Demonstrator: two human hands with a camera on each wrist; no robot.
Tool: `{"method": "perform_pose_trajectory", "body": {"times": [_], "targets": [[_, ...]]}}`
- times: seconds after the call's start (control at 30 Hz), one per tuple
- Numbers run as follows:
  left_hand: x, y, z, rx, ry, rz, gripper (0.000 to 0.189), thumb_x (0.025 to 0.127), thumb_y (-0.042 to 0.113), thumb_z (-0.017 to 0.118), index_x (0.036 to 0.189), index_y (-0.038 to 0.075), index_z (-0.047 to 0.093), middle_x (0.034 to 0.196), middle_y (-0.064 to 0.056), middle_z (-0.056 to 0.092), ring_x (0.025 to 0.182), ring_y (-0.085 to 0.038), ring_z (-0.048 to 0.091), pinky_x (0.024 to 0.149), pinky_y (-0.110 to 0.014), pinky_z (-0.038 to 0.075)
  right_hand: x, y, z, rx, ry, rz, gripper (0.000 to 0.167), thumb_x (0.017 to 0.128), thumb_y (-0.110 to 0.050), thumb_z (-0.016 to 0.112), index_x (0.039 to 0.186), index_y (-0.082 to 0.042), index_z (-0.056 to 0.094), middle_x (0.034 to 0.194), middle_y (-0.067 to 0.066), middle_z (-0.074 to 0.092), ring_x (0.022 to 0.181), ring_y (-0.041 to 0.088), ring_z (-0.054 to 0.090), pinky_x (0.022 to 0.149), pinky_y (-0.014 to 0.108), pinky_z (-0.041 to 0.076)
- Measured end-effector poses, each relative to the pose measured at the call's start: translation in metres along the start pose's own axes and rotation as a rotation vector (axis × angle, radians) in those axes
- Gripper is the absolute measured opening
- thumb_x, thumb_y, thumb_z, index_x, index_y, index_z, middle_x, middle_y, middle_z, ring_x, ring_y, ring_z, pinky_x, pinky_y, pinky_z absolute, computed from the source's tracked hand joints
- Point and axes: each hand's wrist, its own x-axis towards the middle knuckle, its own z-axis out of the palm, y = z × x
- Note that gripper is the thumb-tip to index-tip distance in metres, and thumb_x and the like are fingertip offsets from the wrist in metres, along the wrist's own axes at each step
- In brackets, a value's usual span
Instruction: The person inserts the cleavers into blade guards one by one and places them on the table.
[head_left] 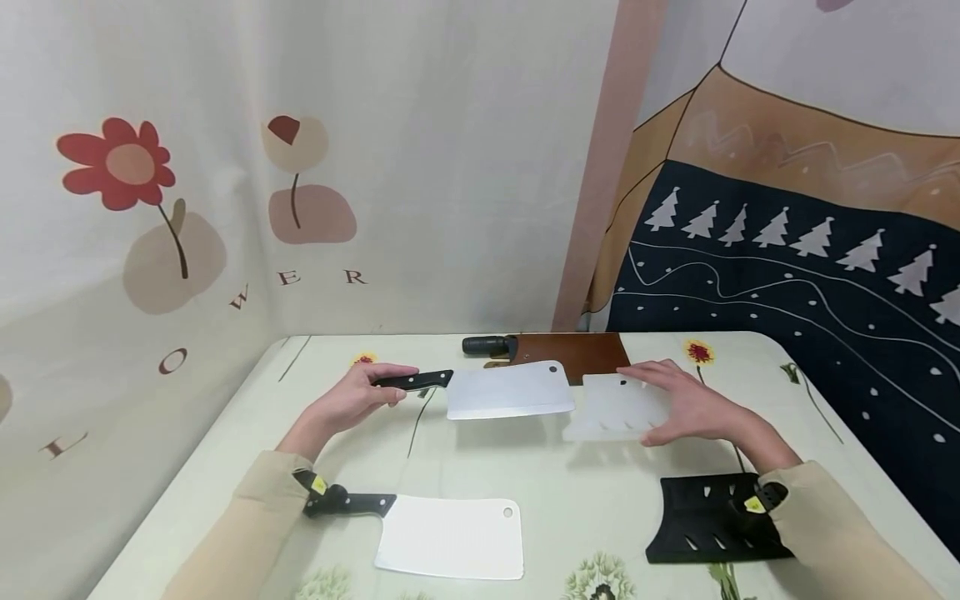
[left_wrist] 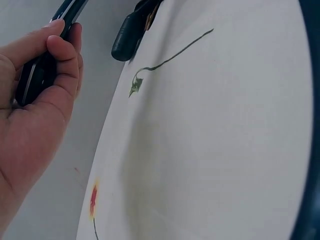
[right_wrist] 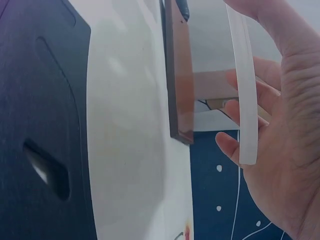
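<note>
My head feed shows the two hands apart, each clamped on its own object above the surface (head_left: 577, 500). I have the left hand (head_left: 348, 402) gripping the black handle (head_left: 429, 380) of the first cleaver (head_left: 510, 390), and my left wrist feed confirms thumb and curled fingers round that handle. The blade is raised off the surface, its broad face toward me and its end pointing right. There I have the right hand (head_left: 701, 408) holding a translucent white guard (head_left: 611, 408) between thumb and fingers, also raised; my right wrist feed gives me the guard nearly edge-on, with fingers beyond it. The blade's end and the guard's near side sit right beside each other, but I can't tell whether they touch. Nearer to me, on the left, a second cleaver (head_left: 453, 537) lies flat, blade to the right, the end of its handle by the left wrist. On the right I see a slotted black guard (head_left: 686, 521) lying partly hidden by the right sleeve (head_left: 832, 517). At the far edge rests a brown sheath (head_left: 562, 352), a dark grip (head_left: 485, 345) at its left end. Behind everything I make out a pale curtain (head_left: 450, 167) with printed flowers and a dark cloth (head_left: 750, 275) with white trees.
</note>
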Motion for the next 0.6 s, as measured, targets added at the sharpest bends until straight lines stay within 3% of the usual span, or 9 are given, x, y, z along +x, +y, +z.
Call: {"method": "perform_pose_trajectory", "body": {"times": [0.1,0.3,0.6], "targets": [[0.0022,0.0009,0.0031,-0.009,0.018,0.005,0.05,0.09,-0.013,0.064,0.139,-0.016,0.053,0.141,-0.027,0.049,0.111,-0.031,0.057,0.081,-0.026,0.053,0.0015,-0.0018,0.0013,0.016,0.005,0.0,0.097,0.064,-0.038,0.095,0.147,-0.009,0.054,0.149,0.024,0.048,0.134,0.045,0.037,0.099,0.073,0.037],[0.0061,0.0014,0.0053,0.004,0.046,0.015,0.05,0.092,-0.011,0.063,0.14,-0.016,0.051,0.141,-0.029,0.048,0.1,-0.02,0.059,0.081,-0.025,0.051,0.0038,-0.003,0.0035,0.03,0.005,-0.006,0.097,0.065,-0.038,0.095,0.148,-0.009,0.054,0.149,0.022,0.049,0.135,0.044,0.037,0.1,0.072,0.038],[0.0101,-0.0019,0.0069,-0.019,0.072,0.028,0.048,0.092,-0.011,0.064,0.139,-0.015,0.053,0.14,-0.029,0.05,0.096,-0.018,0.06,0.078,-0.024,0.052,0.0046,-0.0059,0.0046,0.03,-0.001,-0.012,0.097,0.065,-0.04,0.095,0.148,-0.009,0.054,0.148,0.024,0.049,0.135,0.046,0.036,0.099,0.072,0.039]]}}
